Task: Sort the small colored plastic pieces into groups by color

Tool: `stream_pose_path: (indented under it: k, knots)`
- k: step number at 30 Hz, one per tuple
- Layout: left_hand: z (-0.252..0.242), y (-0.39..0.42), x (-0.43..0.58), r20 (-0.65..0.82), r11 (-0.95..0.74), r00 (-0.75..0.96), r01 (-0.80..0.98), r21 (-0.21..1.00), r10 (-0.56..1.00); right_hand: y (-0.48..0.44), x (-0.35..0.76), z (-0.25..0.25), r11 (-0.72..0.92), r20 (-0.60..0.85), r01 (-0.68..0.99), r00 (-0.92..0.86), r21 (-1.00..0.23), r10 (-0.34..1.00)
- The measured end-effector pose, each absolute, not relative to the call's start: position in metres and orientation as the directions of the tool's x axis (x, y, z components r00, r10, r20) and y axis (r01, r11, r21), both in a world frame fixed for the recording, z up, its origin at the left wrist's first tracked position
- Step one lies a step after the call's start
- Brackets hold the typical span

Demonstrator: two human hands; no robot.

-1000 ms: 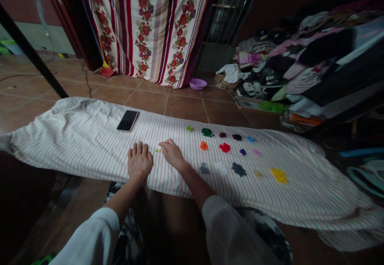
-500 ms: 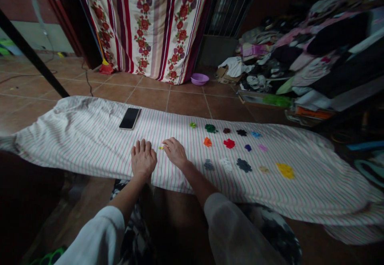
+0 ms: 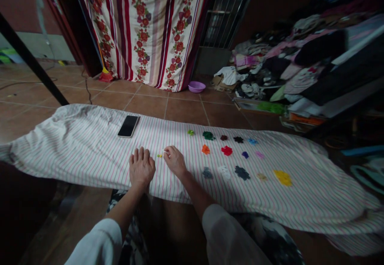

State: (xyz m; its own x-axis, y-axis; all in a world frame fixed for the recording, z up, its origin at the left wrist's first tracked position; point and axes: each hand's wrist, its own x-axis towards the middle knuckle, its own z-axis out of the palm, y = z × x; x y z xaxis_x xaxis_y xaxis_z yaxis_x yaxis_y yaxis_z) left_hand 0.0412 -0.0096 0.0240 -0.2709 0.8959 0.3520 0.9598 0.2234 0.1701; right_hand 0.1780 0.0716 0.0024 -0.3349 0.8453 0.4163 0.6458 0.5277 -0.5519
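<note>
Head view, sole view. Item: left hand (image 3: 141,168), laid flat and palm down on the striped cloth (image 3: 75,145) that covered a long low table, fingers spread slightly and holding nothing. Item: right hand (image 3: 175,161), resting on the same cloth just beside the left, fingers curled with thumb and forefinger drawn in toward a tiny pale piece (image 3: 164,151); whether the piece was actually pinched could not be told. Item: yellow-green bits (image 3: 159,155), a few, lying on the cloth in the gap between the two hands, to the left of the right fingertips and ahead and to the right of the left hand's fingers; the right hand was the nearer. They were too small for any long axis to be made out. Item: phone (image 3: 128,126), dark screen up, farther back on the cloth, beyond the left hand and well apart from it. Item: small sorted heaps, to the right of the right hand, in three loose rows: dark green heap (image 3: 208,135), orange heap (image 3: 205,149), red heap (image 3: 227,150), grey heap (image 3: 207,173), dark blue heap (image 3: 241,172), yellow heap (image 3: 282,177), with others between. Background: floral curtain (image 3: 150,29), purple bowl (image 3: 196,86) on the tiled floor, clothes pile (image 3: 300,65) at right.
</note>
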Motion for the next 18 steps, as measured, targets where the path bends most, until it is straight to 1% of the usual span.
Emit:
stream_pose_path:
  k: [6,13,18]
  knots:
    - [0.023,-0.010,0.041,0.376,0.226,-0.278,0.958,0.176,0.884,0.071,0.178,0.002,0.519,0.438,0.654,-0.304,-0.550,0.846]
    - [0.022,-0.010,0.041,0.402,0.224,-0.278,0.958,0.177,0.872,0.067,0.184,0.004,0.489,0.441,0.582,-0.235,-0.650,0.866]
    - [0.024,-0.011,0.041,0.387,0.226,-0.287,0.954,0.195,0.876,0.054,0.198,0.008,0.467,0.423,0.516,-0.209,-0.718,0.882]
